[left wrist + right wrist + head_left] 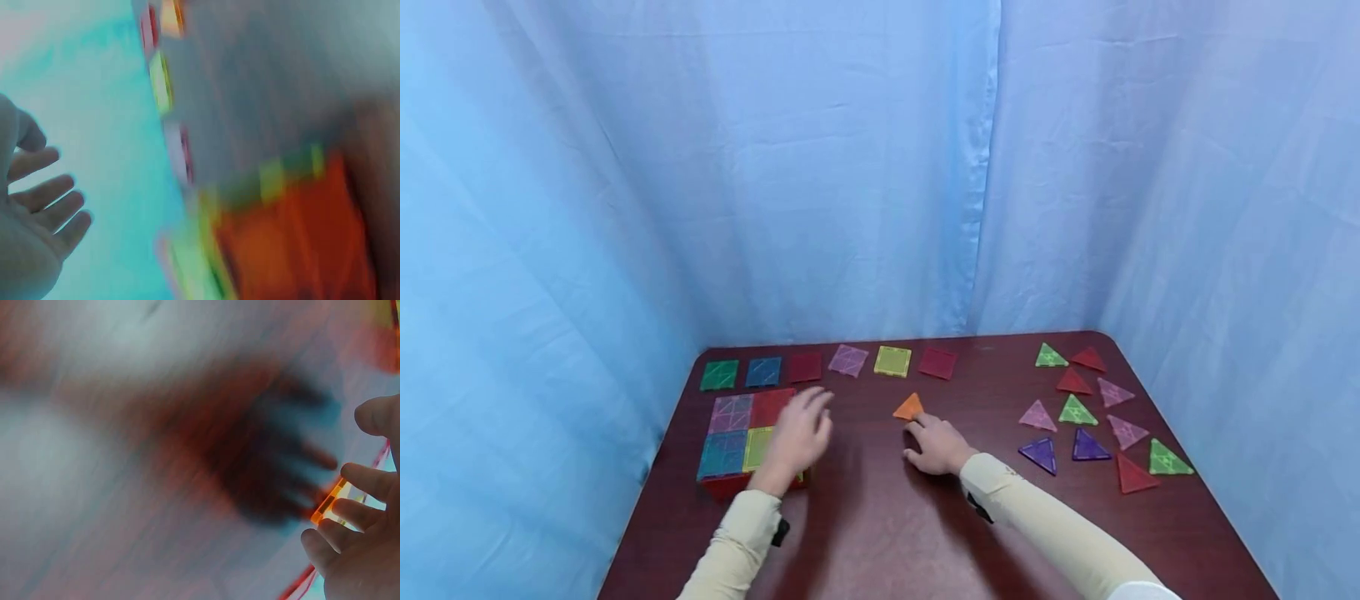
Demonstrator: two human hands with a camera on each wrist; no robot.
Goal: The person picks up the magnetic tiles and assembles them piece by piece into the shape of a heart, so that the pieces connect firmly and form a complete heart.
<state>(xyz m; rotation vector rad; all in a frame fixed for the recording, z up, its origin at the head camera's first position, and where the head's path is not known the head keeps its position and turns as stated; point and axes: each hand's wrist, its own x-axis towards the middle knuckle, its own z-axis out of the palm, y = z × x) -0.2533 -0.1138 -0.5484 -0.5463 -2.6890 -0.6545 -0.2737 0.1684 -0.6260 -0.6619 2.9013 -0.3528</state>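
Note:
An orange triangular magnetic tile (pixel 909 406) lies on the table near its middle. My right hand (pixel 936 444) has its fingertips at the tile's near right edge, with the thumb held apart. In the right wrist view the fingers (pixel 359 515) are extended and the orange tile (pixel 330 501) shows just past them. My left hand (pixel 801 433) hovers by the right side of a box built of coloured square tiles (pixel 724 452), hiding part of its top. Nothing is in that hand (pixel 37 206), whose fingers are relaxed and slightly bent in the left wrist view.
Along the table's far edge runs a row of square tiles, among them a yellow one (pixel 892 361) and a green one (pixel 719 375). Several triangular tiles, including a green one (pixel 1078 410) and a purple one (pixel 1090 445), spread over the right side. Blue curtains (pixel 850 167) surround the table.

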